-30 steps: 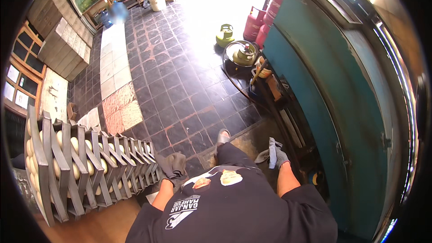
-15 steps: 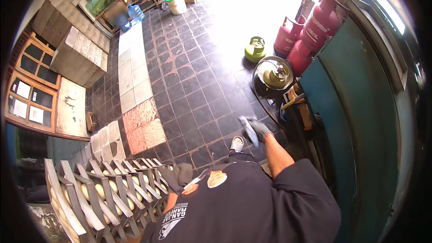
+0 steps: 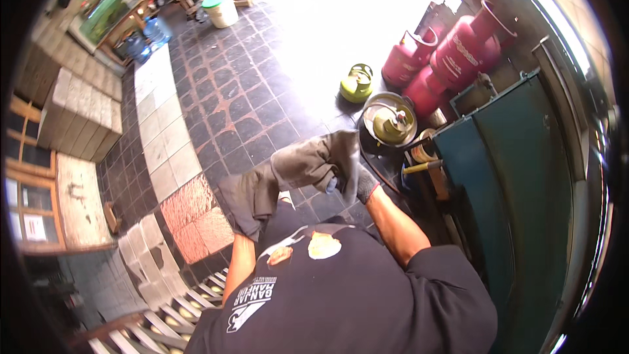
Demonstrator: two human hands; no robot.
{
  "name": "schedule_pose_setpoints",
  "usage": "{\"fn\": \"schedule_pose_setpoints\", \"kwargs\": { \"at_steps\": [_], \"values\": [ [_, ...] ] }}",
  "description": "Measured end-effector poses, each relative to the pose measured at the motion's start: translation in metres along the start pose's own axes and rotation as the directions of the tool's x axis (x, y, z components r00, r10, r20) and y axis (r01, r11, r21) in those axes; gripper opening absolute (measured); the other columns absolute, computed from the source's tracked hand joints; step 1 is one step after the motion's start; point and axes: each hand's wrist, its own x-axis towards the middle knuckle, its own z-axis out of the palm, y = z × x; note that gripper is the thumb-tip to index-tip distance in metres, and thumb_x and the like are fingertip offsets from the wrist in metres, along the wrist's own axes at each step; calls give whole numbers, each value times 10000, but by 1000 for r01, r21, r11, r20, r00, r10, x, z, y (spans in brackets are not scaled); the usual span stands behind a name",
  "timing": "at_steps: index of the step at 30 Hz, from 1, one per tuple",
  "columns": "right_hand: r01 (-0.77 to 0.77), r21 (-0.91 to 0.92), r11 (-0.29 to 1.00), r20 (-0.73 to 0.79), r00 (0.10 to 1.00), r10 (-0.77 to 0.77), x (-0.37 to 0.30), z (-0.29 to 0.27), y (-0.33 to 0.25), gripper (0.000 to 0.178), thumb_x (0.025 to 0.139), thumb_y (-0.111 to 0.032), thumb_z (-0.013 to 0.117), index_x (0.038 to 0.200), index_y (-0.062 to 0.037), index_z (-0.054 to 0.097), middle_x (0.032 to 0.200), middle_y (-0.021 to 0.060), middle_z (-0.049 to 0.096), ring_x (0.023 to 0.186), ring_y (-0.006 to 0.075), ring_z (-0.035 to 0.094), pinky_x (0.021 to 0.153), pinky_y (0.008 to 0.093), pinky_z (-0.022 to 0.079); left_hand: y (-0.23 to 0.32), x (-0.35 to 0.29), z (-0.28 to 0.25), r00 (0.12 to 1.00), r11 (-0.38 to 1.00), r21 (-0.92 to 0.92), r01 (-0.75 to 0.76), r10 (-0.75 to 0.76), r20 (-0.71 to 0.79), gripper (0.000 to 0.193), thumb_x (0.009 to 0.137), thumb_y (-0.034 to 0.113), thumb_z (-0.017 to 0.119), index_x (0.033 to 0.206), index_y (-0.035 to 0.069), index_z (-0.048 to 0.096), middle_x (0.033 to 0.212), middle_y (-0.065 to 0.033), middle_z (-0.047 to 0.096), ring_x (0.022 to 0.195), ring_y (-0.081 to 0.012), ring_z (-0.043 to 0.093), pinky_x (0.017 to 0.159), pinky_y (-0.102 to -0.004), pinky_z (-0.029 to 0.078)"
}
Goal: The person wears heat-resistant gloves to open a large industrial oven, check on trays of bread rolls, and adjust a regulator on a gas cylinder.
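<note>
A wrinkled dark grey cloth [image 3: 304, 160] stretches between my hands in front of my black shirt. My right hand [image 3: 365, 185], in a grey knit glove with a red cuff, holds its right end, where a small light blue patch shows. My left hand [image 3: 247, 210] is covered by dark grey fabric up to the wrist, so its fingers are hidden. I cannot tell whether that fabric is a mitt or part of the same cloth.
A metal rack [image 3: 147, 328] with pale round pieces stands at lower left. On the right are a teal metal cabinet [image 3: 504, 157], a green gas cylinder [image 3: 357, 83], another in a metal basin [image 3: 407, 106], and several pink cylinders [image 3: 465, 52]. A lidded white bucket [image 3: 221, 13] stands far off.
My left hand has risen away from the rack, and both hands have come together with the grey cloth between them. The view has shifted, so less of the rack shows.
</note>
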Motion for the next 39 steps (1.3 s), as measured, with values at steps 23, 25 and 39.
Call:
{"fn": "schedule_pose_setpoints", "kwargs": {
  "at_steps": [23,25,39],
  "values": [
    [-636,-623,455,-759,631,-157,156,-13,-169,731,1026,-579,536,1430,30,549,1258,361,663,1160,499,677,1081,554,487,-6,363,197,592,-281,-543,791,575,565,593,1088,413,499,1550,42,475,1425,-106,642,1232,-232,647,1110,-423,528],
    [-656,-703,274,-707,685,-175,155,-34,-173,766,1027,-623,518,1438,23,547,1284,370,649,1181,517,669,1062,559,504,1,379,219,511,-198,-510,837,615,601,639,1086,469,497,1564,44,474,1437,-112,642,1239,-237,647,1119,-430,527],
    [-597,-402,694,-915,227,-335,49,-113,-234,636,949,-502,740,1368,-26,683,1174,193,771,1125,291,746,962,383,563,49,462,219,186,57,-366,929,784,592,595,1119,353,435,1582,-19,422,1545,-192,543,1386,-311,569,1223,-448,455]
  ]
}}
